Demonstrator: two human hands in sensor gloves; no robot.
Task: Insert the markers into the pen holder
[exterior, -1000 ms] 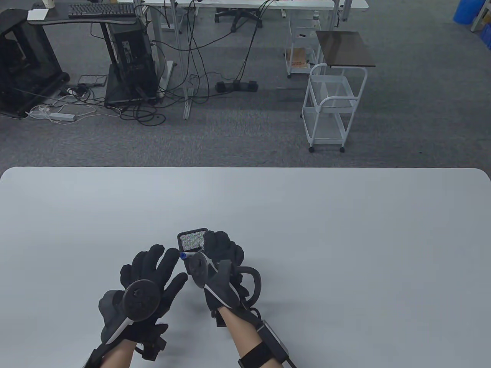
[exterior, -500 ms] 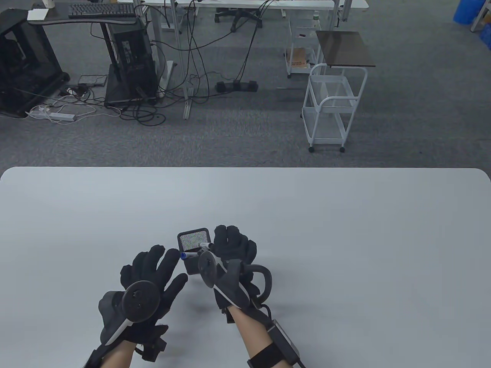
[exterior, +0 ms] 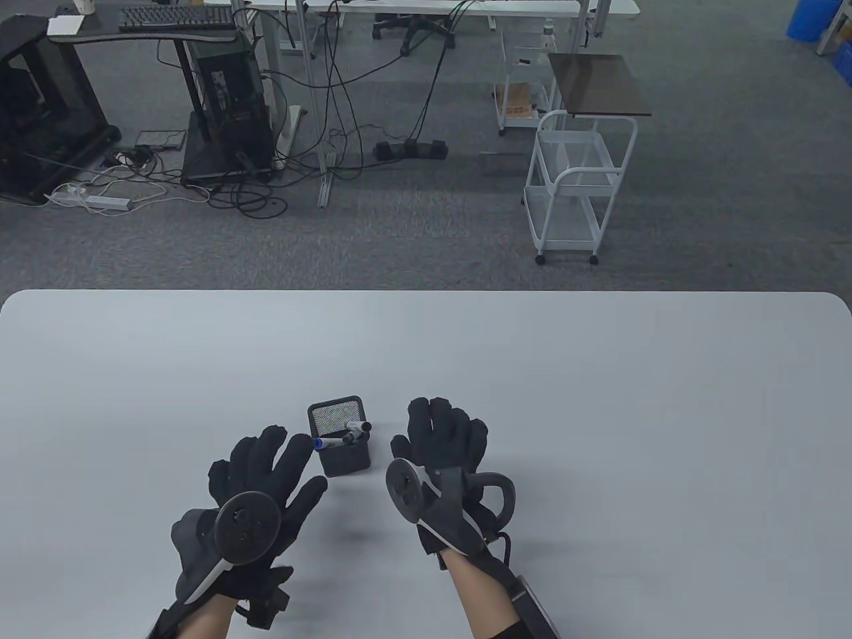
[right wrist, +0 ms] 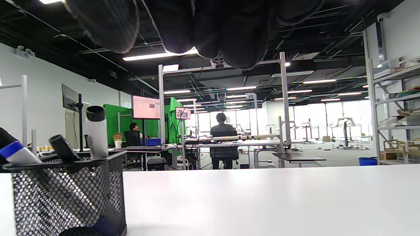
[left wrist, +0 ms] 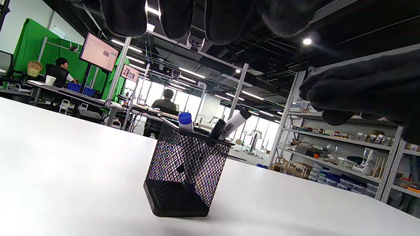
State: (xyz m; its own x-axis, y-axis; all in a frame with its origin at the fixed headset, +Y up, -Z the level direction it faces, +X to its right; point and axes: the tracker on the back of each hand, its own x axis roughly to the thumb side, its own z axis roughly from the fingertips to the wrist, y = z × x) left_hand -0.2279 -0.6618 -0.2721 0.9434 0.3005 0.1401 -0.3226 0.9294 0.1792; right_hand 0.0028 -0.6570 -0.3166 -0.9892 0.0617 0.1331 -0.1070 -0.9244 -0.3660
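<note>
A white table (exterior: pixel 599 399) holds a black mesh holder (exterior: pixel 345 458) near its front edge. The left hand (exterior: pixel 266 476) lies just beside it, fingers spread, holding nothing. The right hand (exterior: pixel 442 436), loosely open and empty, sits apart on the other side. Three markers (left wrist: pixel 226 124) lean inside. A careless nudge from either hand could likely tip the light holder.
</note>
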